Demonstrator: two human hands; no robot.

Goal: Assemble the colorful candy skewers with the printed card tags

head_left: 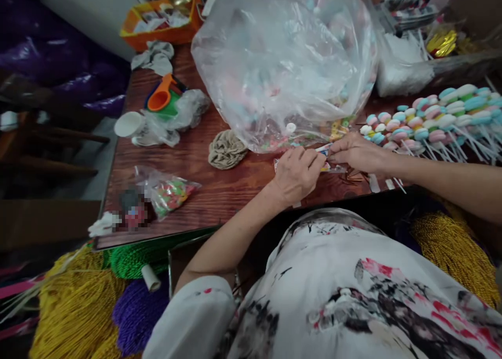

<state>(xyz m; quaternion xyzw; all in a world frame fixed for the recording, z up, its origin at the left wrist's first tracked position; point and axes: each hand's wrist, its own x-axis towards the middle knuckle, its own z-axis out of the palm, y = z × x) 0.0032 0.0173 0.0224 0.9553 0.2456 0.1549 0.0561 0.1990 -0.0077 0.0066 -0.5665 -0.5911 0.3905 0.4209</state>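
Some fingers of the right hand (352,151) are pinched on a clear packet (327,166); the grip of the left hand (298,173) cannot be told. The packet, beside the large bag (282,61), is probably light and slippery, best held by its edges.

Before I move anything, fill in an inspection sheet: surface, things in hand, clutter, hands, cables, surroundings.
Surface: reddish-brown wooden table, carrying a large clear bag.
Things in hand: small clear packet near the table's front edge; contents unclear.
Clutter: orange scoop, white cup, coiled beige cloth, small bag of colourful pieces; pastel sweets on sticks to the right.
Hands: left hand curled over the packet, grip unclear; right hand pinching at it.
Cables: nothing seen.
Surroundings: yellow strands and purple strands below the table; shiny purple material at far left.
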